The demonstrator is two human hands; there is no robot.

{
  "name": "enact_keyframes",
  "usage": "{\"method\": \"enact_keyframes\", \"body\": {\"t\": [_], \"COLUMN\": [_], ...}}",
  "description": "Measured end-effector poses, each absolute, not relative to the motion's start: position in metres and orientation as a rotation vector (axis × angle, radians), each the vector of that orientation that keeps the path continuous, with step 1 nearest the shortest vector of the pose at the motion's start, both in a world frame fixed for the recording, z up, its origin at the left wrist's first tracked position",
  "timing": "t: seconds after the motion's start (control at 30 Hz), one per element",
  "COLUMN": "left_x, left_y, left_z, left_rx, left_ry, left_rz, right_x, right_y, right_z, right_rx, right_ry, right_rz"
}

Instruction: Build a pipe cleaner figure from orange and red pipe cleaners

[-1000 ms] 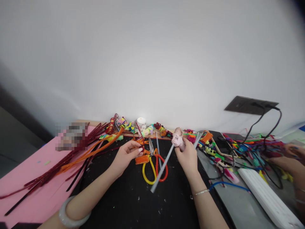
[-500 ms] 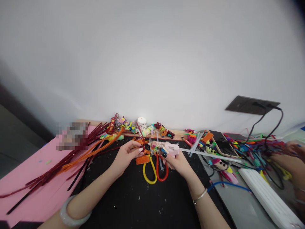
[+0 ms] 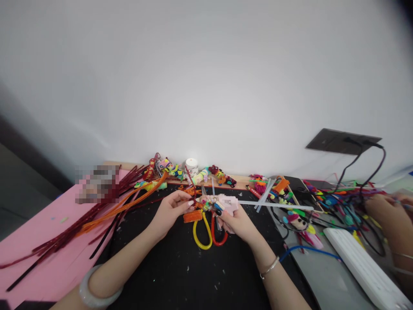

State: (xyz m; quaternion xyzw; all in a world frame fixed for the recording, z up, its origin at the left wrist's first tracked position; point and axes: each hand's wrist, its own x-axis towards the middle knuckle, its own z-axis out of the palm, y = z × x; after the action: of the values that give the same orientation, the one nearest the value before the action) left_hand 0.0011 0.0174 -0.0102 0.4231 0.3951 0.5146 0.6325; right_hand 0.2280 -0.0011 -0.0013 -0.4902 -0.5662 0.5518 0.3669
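Observation:
My left hand pinches a dark red tinsel pipe cleaner, whose end sticks up above the fingers. My right hand is wrapped round a pale pink hot glue gun decorated with small colourful bits. Its nozzle points left, right by the red piece; whether they touch I cannot tell. A long translucent glue stick juts from the gun's back. Under the hands lie scissors with a yellow and a red handle, and beside the left fingertips an orange fuzzy piece.
Dark red pipe cleaners and orange ones spread over the pink surface at left. Small figures and a white jar line the wall. At right are a phone, cables, a white power strip and another person's hands.
The glue gun has moved left and turned more level, its nozzle now by the red pipe cleaner. My left hand stays in place. The other person's hands have shifted.

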Motion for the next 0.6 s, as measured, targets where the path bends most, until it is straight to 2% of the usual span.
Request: {"method": "enact_keyframes", "body": {"t": [0.6], "left_x": [0.0014], "left_y": [0.0175], "left_z": [-0.0073], "left_rx": [1.033], "left_ry": [0.939], "left_rz": [1.176], "right_x": [0.2286], "right_y": [-0.0001], "right_z": [-0.0044], "right_rx": [-1.291], "right_ry": [-1.456], "right_rz": [1.412]}}
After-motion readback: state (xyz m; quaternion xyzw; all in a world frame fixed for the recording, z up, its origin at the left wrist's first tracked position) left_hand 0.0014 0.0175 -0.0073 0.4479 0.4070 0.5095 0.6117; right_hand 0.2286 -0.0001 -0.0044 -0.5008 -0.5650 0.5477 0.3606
